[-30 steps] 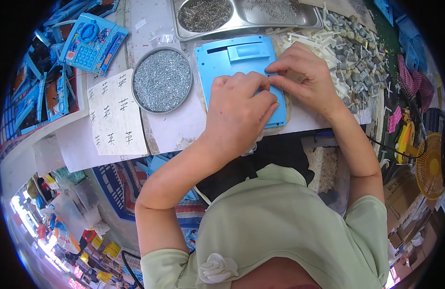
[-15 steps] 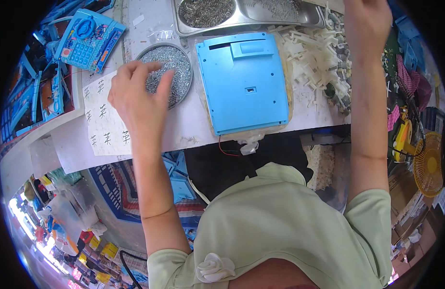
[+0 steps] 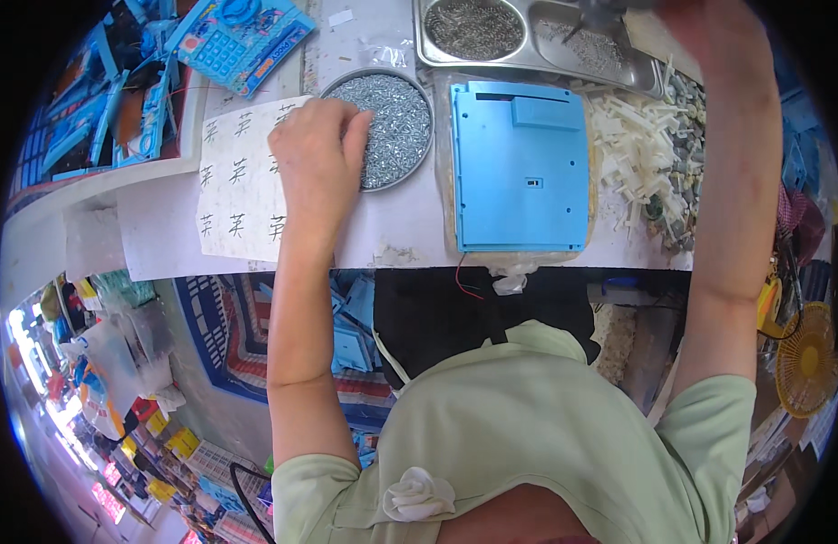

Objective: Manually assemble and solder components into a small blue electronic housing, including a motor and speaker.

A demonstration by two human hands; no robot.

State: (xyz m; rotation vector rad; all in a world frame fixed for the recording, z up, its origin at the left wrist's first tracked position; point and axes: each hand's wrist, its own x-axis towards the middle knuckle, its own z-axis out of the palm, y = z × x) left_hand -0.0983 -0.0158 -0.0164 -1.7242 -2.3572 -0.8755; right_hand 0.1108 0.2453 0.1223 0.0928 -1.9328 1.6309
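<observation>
My left hand is closed, its fingers curled down at the left rim of a round metal bowl full of small silver screws. It partly covers a sheet of paper with handwritten characters. Whatever its fingertips pinch, if anything, is hidden. At the top right my right hand, cut by the picture's edge, grips a dark grey power screwdriver, its thin tip over a steel tray. A light blue plastic case lies back side up in front of me, on a padded, plastic-wrapped board.
The steel tray has two compartments of small metal parts. White plastic pieces are heaped right of the case. On the left are a decorated blue toy with buttons and a bin of blue parts. Red wire hangs off the table edge.
My left hand has gone from spread fingers over the screw bowl to curled fingers at its left rim. The screwdriver has come into view by my right hand. The whole view has shifted.
</observation>
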